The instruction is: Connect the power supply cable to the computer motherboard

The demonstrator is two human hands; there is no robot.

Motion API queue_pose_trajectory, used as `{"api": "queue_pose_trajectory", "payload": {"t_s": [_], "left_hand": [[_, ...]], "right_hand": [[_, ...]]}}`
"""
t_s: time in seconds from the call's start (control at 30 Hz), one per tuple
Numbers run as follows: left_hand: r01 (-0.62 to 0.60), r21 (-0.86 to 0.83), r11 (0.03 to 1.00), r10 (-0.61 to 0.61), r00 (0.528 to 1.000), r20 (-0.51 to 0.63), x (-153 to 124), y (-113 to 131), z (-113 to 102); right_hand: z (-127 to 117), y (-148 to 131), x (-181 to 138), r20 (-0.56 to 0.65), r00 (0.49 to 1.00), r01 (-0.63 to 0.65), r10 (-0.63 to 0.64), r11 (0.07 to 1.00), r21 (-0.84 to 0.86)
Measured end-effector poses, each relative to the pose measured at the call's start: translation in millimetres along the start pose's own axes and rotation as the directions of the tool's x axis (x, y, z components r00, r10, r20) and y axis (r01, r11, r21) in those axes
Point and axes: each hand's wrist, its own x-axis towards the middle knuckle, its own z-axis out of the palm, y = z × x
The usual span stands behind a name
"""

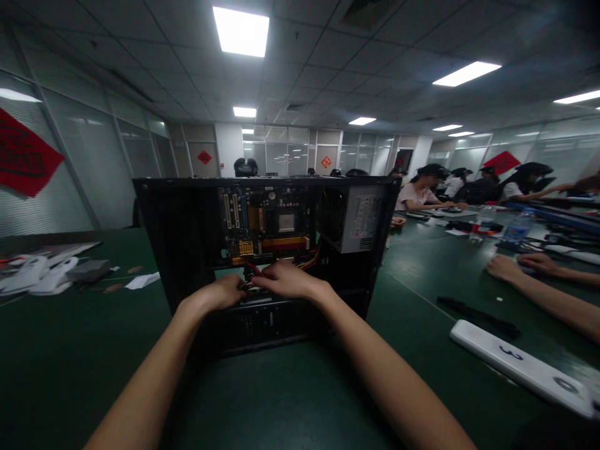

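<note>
An open black computer case lies on its side on the dark green table. Its motherboard and grey power supply face me. Both my hands reach into the case's lower part. My left hand is curled, its fingers closed by the cables. My right hand lies beside it, fingers closed on red and yellow cables that run toward the power supply. What exactly the left fingers hold is hidden.
A white numbered strip and a black bar lie at the right. Another person's forearms rest on the table there. Papers and parts lie far left. Several seated people work at the back right, near a water bottle.
</note>
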Motion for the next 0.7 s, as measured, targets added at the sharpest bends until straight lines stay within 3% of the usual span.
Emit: {"api": "queue_pose_trajectory", "payload": {"t_s": [0.23, 0.33, 0.43, 0.57, 0.63, 0.7], "left_hand": [[0.056, 0.04, 0.998, -0.058, 0.997, 0.052, -13, -10, -11], [-0.014, -0.005, 1.0, 0.015, 0.998, 0.06, -14, -11, -13], [-0.161, -0.142, 0.977, 0.16, 0.987, -0.018, -18, -4, -19], [-0.363, -0.335, 0.869, 0.348, 0.931, -0.109, -36, 17, -39], [-0.429, -0.388, 0.816, 0.405, 0.903, -0.146, -48, 26, -51], [-0.481, -0.384, 0.788, 0.427, 0.877, -0.22, -60, 33, -61]], "right_hand": [[8, -15, 4, 0.005, 0.997, 0.075, -0.075, 0.994, -0.077], [7, -20, 4, -0.048, 0.996, 0.074, -0.076, 0.997, -0.033], [6, -21, 5, -0.205, 0.979, 0.021, 0.016, 0.984, 0.175], [1, -19, 7, -0.393, 0.899, 0.047, 0.191, 0.852, 0.521], [-5, -19, 4, -0.382, 0.903, 0.091, 0.196, 0.781, 0.617], [-17, -23, -2, -0.3, 0.941, 0.103, 0.153, 0.718, 0.688]]}}
